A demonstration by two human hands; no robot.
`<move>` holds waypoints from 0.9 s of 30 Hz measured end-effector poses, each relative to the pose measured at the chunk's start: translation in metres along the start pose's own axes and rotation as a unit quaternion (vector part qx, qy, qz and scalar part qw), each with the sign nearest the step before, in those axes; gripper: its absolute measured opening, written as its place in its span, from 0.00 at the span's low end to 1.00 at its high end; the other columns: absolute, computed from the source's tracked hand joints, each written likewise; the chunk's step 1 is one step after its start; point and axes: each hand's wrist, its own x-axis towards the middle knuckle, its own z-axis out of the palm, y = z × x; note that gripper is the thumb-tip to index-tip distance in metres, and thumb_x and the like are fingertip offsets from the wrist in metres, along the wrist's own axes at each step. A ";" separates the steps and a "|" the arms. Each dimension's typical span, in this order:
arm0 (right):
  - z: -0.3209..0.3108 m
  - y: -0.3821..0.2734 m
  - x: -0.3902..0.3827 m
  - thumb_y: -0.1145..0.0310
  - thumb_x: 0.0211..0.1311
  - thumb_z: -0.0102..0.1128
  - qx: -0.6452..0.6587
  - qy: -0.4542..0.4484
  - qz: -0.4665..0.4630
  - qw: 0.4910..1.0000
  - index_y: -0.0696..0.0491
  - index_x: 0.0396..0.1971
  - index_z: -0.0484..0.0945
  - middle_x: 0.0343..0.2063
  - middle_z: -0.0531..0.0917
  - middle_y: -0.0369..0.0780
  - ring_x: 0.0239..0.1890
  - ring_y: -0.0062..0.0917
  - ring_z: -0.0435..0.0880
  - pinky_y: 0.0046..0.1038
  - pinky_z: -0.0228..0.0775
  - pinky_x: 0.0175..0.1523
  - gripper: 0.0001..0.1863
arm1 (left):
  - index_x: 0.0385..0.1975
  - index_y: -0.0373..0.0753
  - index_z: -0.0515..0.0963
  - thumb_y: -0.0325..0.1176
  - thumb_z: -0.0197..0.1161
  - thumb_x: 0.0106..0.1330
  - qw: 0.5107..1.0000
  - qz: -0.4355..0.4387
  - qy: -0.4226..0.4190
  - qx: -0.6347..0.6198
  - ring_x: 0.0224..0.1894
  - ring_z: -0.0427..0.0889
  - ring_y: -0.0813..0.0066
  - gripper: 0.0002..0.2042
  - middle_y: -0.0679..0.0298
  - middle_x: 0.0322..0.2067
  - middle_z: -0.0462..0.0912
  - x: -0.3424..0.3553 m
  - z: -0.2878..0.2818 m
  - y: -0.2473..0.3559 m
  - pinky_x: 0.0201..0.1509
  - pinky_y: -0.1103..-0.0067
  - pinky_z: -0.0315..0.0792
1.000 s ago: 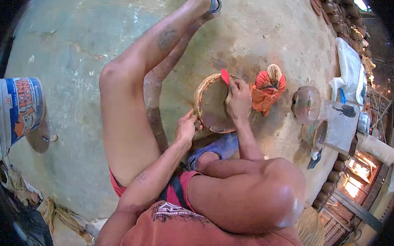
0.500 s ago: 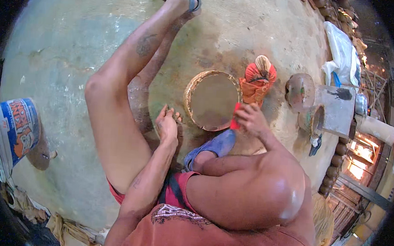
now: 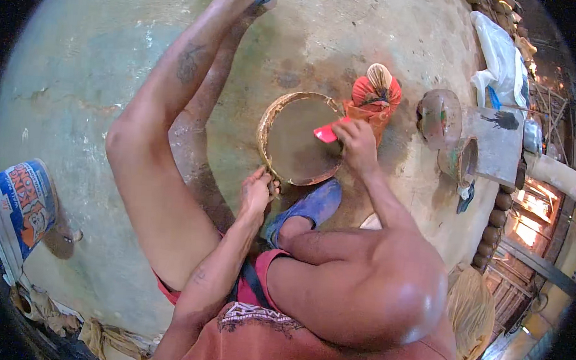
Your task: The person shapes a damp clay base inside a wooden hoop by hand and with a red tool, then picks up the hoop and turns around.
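Note:
A round, drum-like vessel [image 3: 262,136] stands on the floor between my legs. Its grey-brown face looks smooth and its pale rim is rough. At the near left of that rim is my left hand [image 3: 257,190], fingers curled and pinched against the edge. My right hand [image 3: 357,144] holds a flat red scraper [image 3: 327,133] over the right part of the grey face. I cannot tell whether the scraper touches it. Just beyond the right hand stands a bundle wrapped in red-orange cloth [image 3: 375,100], with a pale tip, close beside the vessel.
My sandalled foot [image 3: 312,207] lies close to the vessel's near side. A brown rounded pot [image 3: 440,118], an open pot [image 3: 466,160] and a grey board [image 3: 496,155] are on the right. A printed bucket [image 3: 23,199] stands at far left. Stacked dark rounded pieces [image 3: 492,233] line the right edge.
My left hand has moved up to the vessel's rim and its fingers have closed there. The right hand has brought the red scraper from the rim to over the grey face.

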 end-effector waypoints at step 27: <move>0.004 -0.093 0.028 0.75 0.55 0.67 0.091 0.117 0.293 0.944 0.53 0.47 0.83 0.39 0.82 0.45 0.37 0.41 0.84 0.41 0.78 0.43 0.17 | 0.65 0.36 0.73 0.26 0.49 0.76 0.998 0.016 0.015 -0.066 0.30 0.81 0.78 0.19 0.64 0.33 0.84 0.005 -0.005 0.001 0.33 0.81 0.79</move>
